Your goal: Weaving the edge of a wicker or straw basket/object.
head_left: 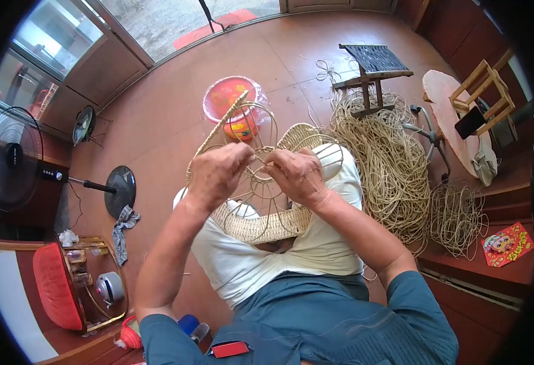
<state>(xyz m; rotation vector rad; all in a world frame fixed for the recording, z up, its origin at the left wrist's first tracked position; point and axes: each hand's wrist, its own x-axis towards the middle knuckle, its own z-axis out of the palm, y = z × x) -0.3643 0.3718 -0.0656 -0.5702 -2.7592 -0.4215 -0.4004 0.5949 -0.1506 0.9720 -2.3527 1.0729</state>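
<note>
Across my lap lies a half-woven wicker piece (261, 230), with a pale braided band curving along its near side and thin brown looped rods forming a flower-like frame in the middle. My left hand (219, 173) is closed, fingertips pinching the frame near its centre. Just to the right, my right hand (297, 175) is closed too and pinches the same central part. The fingertips of both hands almost meet. Whether a separate strand runs between them is too small to tell. Another braided edge rises beyond my left hand.
Ahead on the floor stands a red plastic basin (230, 97). A large heap of pale cord (382, 170) spreads at the right, with a folding stool (373, 67) over its far end. Standing fans (121, 190) are at the left, near a red-cushioned seat (54, 286).
</note>
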